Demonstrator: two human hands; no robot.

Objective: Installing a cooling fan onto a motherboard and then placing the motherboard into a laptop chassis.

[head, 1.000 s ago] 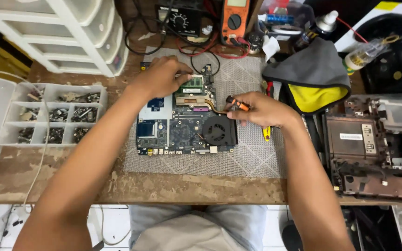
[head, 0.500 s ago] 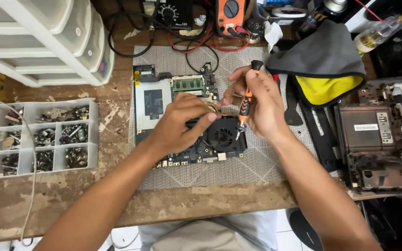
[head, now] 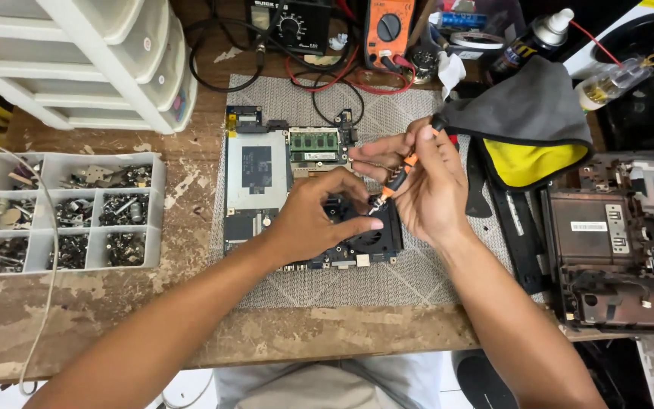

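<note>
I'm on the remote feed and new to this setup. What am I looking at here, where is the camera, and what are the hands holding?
There is no machine: these are a person's two bare hands, seen from a camera on their head looking down at a wooden workbench. On a grey mat lies a laptop circuit board with a round black fan. The right hand holds a small orange and black screwdriver, tip pointing down towards the fan. The left hand rests on the board, fingertips beside the tip. Left is a clear tray of sorted screws; right is an opened laptop shell and a grey and yellow cloth.
</note>
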